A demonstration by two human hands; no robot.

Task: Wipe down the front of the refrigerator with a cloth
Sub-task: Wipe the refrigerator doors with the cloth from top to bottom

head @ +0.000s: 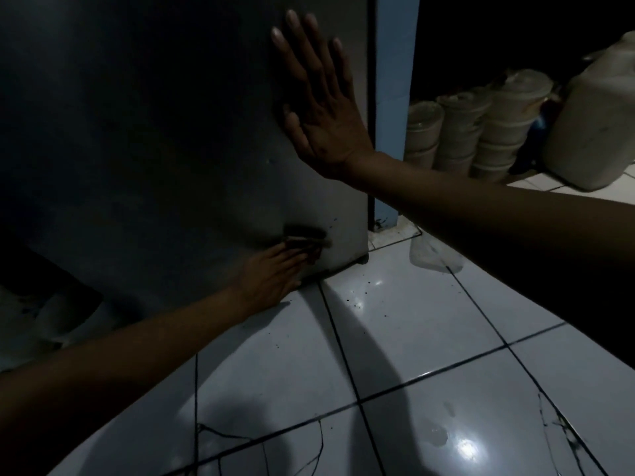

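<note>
Head cam: stacked lidded tubs (481, 132) & jug (591, 115) on tiled floor (412, 338), contents unclear. Left hand (271, 280) fingers press cloth (304, 240) low on fridge (154, 132); right hand (319, 108) flat, fingers spread.

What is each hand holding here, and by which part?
Left hand presses a small dark cloth under its fingers against the grey refrigerator front; right hand lies flat, holding nothing.

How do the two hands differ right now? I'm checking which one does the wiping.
The right hand lies flat with fingers spread and straight, high on the refrigerator; the left hand is low, near the bottom edge. The right holds nothing; the left presses a dark cloth to the front. Both touch the refrigerator.
</note>
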